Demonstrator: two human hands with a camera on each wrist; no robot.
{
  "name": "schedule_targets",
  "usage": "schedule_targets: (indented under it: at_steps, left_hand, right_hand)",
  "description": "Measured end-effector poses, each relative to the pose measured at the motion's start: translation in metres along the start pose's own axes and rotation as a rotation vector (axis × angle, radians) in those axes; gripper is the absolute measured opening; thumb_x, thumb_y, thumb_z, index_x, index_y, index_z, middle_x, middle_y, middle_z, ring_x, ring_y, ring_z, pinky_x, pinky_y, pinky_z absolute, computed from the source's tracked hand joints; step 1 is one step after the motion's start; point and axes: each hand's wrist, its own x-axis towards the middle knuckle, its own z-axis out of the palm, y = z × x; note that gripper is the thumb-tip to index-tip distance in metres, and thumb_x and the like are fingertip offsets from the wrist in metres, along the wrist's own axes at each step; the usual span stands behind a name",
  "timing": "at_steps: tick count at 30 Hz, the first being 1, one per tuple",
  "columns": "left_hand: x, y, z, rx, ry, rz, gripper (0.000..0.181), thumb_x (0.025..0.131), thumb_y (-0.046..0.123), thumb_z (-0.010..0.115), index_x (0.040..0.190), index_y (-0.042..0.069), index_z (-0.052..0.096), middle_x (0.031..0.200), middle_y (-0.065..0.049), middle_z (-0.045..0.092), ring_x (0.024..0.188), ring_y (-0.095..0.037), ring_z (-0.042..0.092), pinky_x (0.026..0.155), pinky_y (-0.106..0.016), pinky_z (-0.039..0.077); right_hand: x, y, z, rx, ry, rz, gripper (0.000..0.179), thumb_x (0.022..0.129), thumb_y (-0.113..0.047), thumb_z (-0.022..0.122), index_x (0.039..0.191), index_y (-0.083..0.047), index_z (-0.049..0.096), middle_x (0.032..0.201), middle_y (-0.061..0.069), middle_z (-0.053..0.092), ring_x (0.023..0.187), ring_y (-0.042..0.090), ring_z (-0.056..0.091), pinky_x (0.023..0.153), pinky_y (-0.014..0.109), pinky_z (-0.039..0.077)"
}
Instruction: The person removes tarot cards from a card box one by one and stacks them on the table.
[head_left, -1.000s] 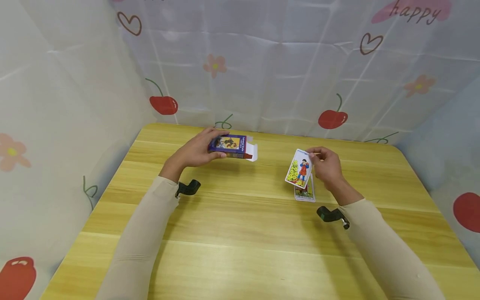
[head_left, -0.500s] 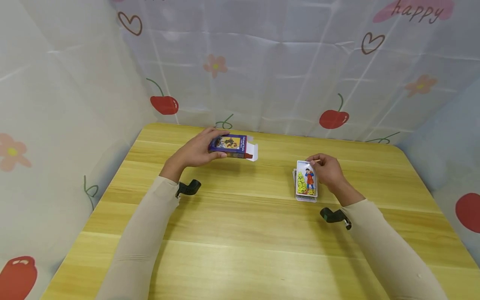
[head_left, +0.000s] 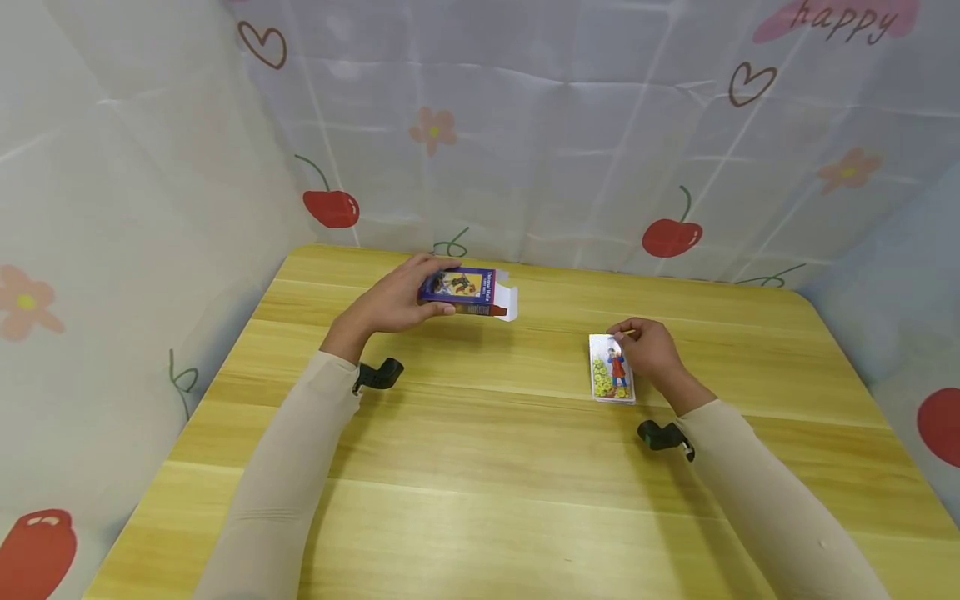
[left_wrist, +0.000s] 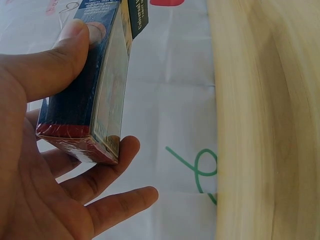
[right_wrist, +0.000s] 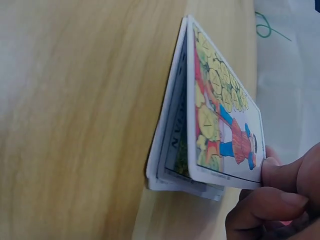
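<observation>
Yellow wooden table (head_left: 450, 517), streaky grain, rounded far corners, small stack of cards (right_wrist: 170, 145) lying right of centre

The place was partitioned off, booth-like: pale, creased sheeting (head_left: 540, 175) hung beyond the far edge of the wood-grain worktop (head_left: 480, 475) and along its left and right sides, printed with cherries (head_left: 332, 209), flowers (head_left: 432, 131), hearts (head_left: 262, 45) and the word "happy" (head_left: 843, 20). Whether a home, studio or office surrounded the worktop could not be told.

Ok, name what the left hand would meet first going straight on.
Past the held box, the left hand likely has a free way across the table, passing just beyond the right hand; depth is unclear.
</observation>
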Motion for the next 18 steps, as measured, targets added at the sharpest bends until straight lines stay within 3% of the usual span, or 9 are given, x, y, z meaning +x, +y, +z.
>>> schedule_targets:
  at_steps: [18]
  left_hand:
    - [0.0004,-0.0003,-0.0008,-0.009,0.003,-0.002,0.073,0.09,0.036,0.072,0.152,0.02,0.039,0.147,-0.013,0.04,0.126,-0.029,0.045,0.105,-0.053,0.04]
  right_hand:
    - [0.0073,0.0052,0.0034,-0.093,0.06,0.016,0.042,0.098,-0.02,0.06,0.134,-0.001,0.051,0.105,0.02,0.062,0.087,0.028,0.061,0.067,0.03,0.048]
